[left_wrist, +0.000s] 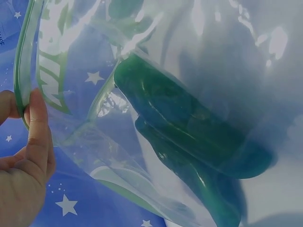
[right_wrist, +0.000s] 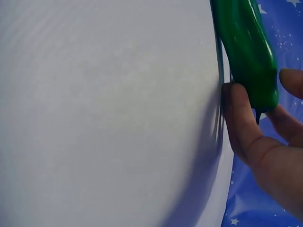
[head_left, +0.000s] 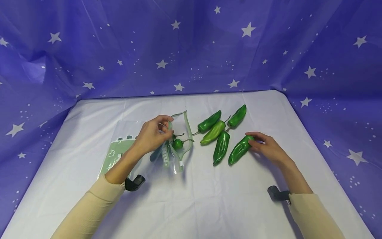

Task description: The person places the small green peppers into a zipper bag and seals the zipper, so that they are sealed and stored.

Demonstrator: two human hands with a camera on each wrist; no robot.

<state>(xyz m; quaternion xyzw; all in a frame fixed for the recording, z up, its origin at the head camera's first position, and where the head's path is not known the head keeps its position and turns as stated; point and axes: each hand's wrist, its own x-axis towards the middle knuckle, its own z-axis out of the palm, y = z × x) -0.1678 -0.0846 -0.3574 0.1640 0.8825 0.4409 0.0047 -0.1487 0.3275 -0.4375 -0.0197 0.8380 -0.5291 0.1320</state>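
My left hand (head_left: 153, 134) pinches the green-trimmed rim of a clear zip bag (head_left: 188, 124), whose mouth gapes toward the right. Inside the bag are green peppers; one pepper's stem end (head_left: 177, 143) shows at the opening, and two long bodies (left_wrist: 189, 118) show through the plastic in the left wrist view. My right hand (head_left: 267, 147) has its fingers round the stem end of a glossy green pepper (head_left: 239, 151), the nearest of the loose ones. Its stem (right_wrist: 258, 116) points back between the fingers in the right wrist view.
Several other green peppers (head_left: 221, 148) lie close together between the hands, one of them lighter green (head_left: 213, 132). A second clear bag with a green print (head_left: 122, 146) lies flat at the left, partly under the left forearm. Starry blue cloth (head_left: 191, 49) surrounds the white table (head_left: 191, 205).
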